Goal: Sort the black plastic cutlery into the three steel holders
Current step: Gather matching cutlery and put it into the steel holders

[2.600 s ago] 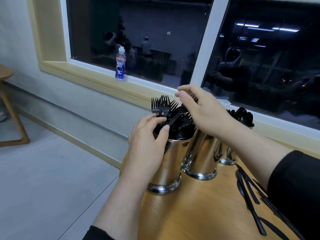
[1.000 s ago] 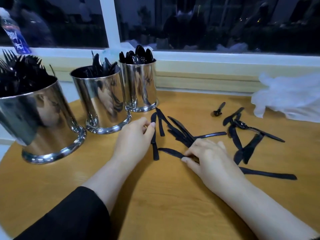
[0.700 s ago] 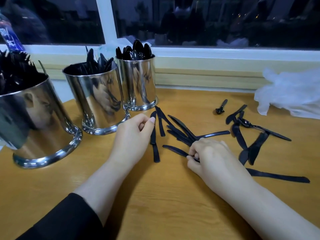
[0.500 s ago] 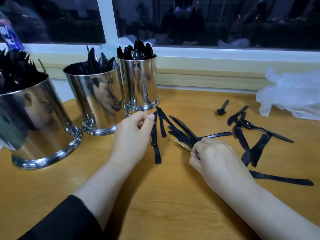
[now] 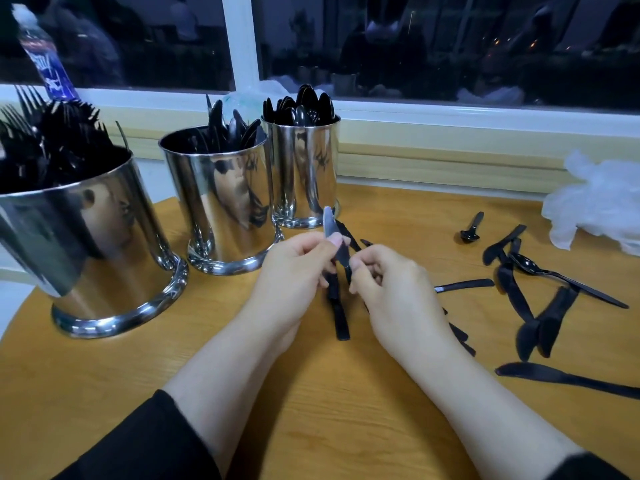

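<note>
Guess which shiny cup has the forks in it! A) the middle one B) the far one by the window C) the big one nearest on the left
C: fork tines stick up from the nearest left holder, while the far holder shows rounded spoon bowls.

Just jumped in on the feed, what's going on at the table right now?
A person is sorting black plastic cutlery. Both the left hand and the right hand pinch a knife raised off the wooden table. Three steel holders stand at the left, already holding cutlery. More loose pieces lie to the right.
</note>
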